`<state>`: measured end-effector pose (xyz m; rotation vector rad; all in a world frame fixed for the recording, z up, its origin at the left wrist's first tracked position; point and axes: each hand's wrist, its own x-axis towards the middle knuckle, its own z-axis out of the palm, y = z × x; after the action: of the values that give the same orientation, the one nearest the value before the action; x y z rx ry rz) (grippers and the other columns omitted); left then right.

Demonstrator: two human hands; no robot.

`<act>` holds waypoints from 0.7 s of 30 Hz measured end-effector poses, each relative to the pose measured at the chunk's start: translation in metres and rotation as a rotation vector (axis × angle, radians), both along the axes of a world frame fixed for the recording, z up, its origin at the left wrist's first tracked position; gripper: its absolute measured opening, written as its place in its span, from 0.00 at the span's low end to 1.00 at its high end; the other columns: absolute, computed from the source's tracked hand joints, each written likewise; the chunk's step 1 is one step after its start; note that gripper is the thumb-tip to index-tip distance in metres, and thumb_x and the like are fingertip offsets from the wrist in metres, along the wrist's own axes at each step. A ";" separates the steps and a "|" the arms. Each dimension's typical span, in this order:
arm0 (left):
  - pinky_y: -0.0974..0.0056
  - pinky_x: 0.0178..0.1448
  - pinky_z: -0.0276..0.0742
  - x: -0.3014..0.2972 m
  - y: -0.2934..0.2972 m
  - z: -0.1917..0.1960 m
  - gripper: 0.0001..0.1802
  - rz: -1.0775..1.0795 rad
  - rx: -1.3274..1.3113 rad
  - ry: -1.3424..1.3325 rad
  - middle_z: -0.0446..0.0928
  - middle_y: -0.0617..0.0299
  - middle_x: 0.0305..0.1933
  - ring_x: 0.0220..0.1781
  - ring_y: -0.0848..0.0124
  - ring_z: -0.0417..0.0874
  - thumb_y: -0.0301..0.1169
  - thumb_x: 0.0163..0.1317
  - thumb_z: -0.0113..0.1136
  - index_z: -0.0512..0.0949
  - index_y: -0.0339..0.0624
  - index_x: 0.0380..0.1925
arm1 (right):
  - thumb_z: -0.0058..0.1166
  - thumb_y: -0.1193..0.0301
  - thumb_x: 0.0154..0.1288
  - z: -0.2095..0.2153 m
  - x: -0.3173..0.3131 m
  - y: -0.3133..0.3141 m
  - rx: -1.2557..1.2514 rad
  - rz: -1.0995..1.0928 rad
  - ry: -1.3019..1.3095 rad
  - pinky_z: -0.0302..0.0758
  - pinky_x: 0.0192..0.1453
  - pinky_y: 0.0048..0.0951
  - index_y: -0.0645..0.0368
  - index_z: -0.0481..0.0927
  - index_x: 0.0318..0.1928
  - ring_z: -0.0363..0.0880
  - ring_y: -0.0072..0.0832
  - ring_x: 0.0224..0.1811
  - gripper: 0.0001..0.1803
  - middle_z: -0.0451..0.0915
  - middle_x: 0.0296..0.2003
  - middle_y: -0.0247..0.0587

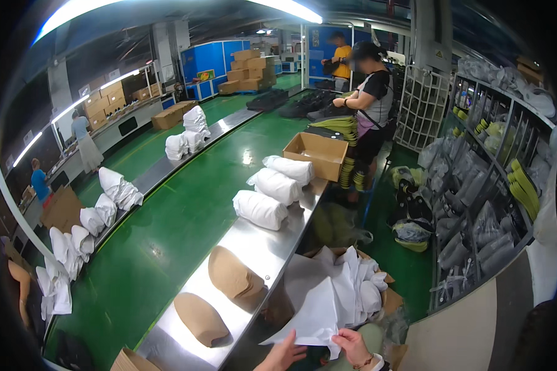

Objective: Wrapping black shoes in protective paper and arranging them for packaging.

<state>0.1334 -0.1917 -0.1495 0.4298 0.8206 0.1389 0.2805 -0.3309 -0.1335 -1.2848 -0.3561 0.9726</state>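
Note:
Low in front of me, a white paper sheet (312, 318) is spread slantwise, its near edge toward me. My right hand (353, 347) pinches that sheet near its lower right corner. My left hand (282, 353) lies by the lower left edge, thumb and fingers apart; whether it touches the paper I cannot tell. Behind the sheet, more crumpled white paper (368, 294) fills a cardboard box whose rim is mostly hidden. On the metal bench (173, 284) to the left lie a curved brown cardboard piece (199, 318) and a stack of similar brown pieces (232, 272).
White wrapped bundles (260, 210) and an open cardboard box (315, 154) stand farther along the bench. A co-worker (371, 93) stands beyond. At right is a rack (489, 185) of bagged goods; at left, a long conveyor (151, 176) carries white bundles.

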 end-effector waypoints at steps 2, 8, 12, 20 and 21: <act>0.58 0.55 0.72 0.006 0.003 -0.011 0.18 0.205 -0.038 -0.185 0.76 0.54 0.45 0.46 0.60 0.79 0.32 0.63 0.51 0.69 0.32 0.49 | 0.55 0.74 0.59 0.028 -0.012 -0.012 -0.006 0.094 -0.056 0.64 0.30 0.17 0.62 0.77 0.29 0.67 0.14 0.25 0.04 0.70 0.21 0.26; 0.68 0.51 0.70 -0.011 0.003 0.051 0.19 0.085 0.934 -0.103 0.76 0.58 0.48 0.46 0.74 0.75 0.29 0.66 0.48 0.69 0.31 0.54 | 0.60 0.71 0.55 0.013 0.002 -0.039 -0.192 0.293 -0.809 0.71 0.34 0.25 0.63 0.78 0.30 0.76 0.27 0.30 0.08 0.77 0.28 0.39; 0.68 0.57 0.66 -0.054 0.014 0.092 0.21 -0.162 0.940 -0.169 0.74 0.63 0.51 0.49 0.74 0.73 0.37 0.69 0.45 0.68 0.36 0.57 | 0.62 0.69 0.51 0.096 0.013 0.002 -0.064 0.126 -1.157 0.71 0.50 0.35 0.65 0.75 0.45 0.73 0.42 0.47 0.20 0.74 0.46 0.50; 0.51 0.62 0.65 -0.133 0.048 0.117 0.31 0.532 0.587 -0.656 0.72 0.47 0.53 0.56 0.55 0.72 0.48 0.69 0.35 0.63 0.31 0.58 | 0.63 0.67 0.51 0.137 -0.063 0.086 0.317 0.396 -1.347 0.52 0.67 0.49 0.62 0.62 0.63 0.45 0.57 0.69 0.39 0.47 0.66 0.59; 0.51 0.62 0.65 -0.141 0.049 0.112 0.31 0.547 0.597 -0.648 0.72 0.47 0.53 0.56 0.55 0.72 0.48 0.69 0.35 0.63 0.31 0.58 | 0.63 0.66 0.51 0.145 -0.073 0.100 0.397 0.395 -1.415 0.52 0.66 0.51 0.60 0.62 0.63 0.44 0.59 0.68 0.39 0.47 0.66 0.60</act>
<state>-0.0078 -0.1424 -0.0374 0.6605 0.2173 0.9968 0.2080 -0.2309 0.0114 -1.3605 -1.8335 0.0996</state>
